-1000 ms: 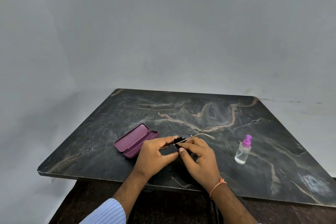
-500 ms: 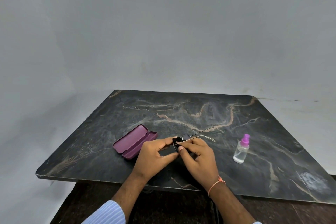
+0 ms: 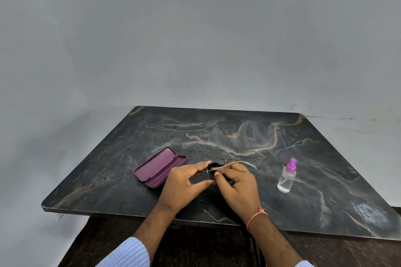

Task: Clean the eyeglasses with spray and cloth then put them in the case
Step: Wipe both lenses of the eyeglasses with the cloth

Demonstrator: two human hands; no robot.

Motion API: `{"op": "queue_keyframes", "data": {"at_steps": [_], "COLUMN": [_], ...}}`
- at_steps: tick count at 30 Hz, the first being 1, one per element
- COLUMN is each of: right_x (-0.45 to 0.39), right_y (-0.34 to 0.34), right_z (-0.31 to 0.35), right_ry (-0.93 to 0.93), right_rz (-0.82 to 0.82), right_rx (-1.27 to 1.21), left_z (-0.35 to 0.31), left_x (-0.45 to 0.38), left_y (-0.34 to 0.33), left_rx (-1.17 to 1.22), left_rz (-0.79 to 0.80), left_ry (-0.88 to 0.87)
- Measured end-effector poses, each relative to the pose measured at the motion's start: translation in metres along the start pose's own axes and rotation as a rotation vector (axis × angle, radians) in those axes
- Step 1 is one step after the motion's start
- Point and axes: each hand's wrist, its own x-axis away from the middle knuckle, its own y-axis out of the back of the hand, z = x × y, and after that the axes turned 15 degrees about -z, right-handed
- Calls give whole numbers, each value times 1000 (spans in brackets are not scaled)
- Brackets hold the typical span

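Thin metal-framed eyeglasses [image 3: 235,163] are held just above the dark marble table [image 3: 238,136], their temples pointing away to the right. My left hand [image 3: 184,184] pinches the frame's left side between thumb and forefinger. My right hand [image 3: 237,186] presses a small black cloth [image 3: 213,166] against a lens with thumb and fingers. The cloth is mostly hidden by my fingers. An open purple glasses case [image 3: 159,167] lies to the left of my hands. A clear spray bottle [image 3: 286,176] with a pink-purple top stands upright to the right.
The table's front edge runs just under my wrists, with a dark floor below it. A plain grey wall stands behind the table. An orange thread band sits on my right wrist [image 3: 257,215].
My hands have stayed in place on the glasses, with small finger shifts as the cloth rubs the lens. The view has drifted slightly.
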Motion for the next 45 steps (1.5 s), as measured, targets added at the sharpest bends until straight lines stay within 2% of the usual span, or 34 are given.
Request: {"op": "queue_keyframes", "data": {"at_steps": [3, 9, 14, 19, 25, 30, 36, 40, 45], "right_x": [-2, 3, -1, 1, -2, 0, -4, -3, -2], "right_y": [-1, 2, -2, 2, -1, 3, -1, 2, 0], "right_z": [-4, 1, -5, 1, -1, 3, 0, 2, 0], "right_ry": [-16, 8, -77, -2, -54, -32, -76, -49, -62], "right_rz": [4, 45, 17, 47, 29, 38, 32, 75, 29], "right_rx": [58, -91, 28, -44, 48, -16, 82, 47, 61], "left_z": [2, 3, 2, 4, 4, 6, 7, 9, 10], "left_x": [1, -1, 0, 0, 0, 0, 0, 0, 2], "left_y": [-2, 0, -1, 0, -1, -2, -4, -5, -6], "left_rx": [8, 18, 18, 18, 35, 38, 93, 83, 98], "left_rz": [-11, -15, -29, -34, -37, -31, -15, -15, 4], "left_ry": [21, 18, 19, 29, 27, 25, 71, 93, 101]}}
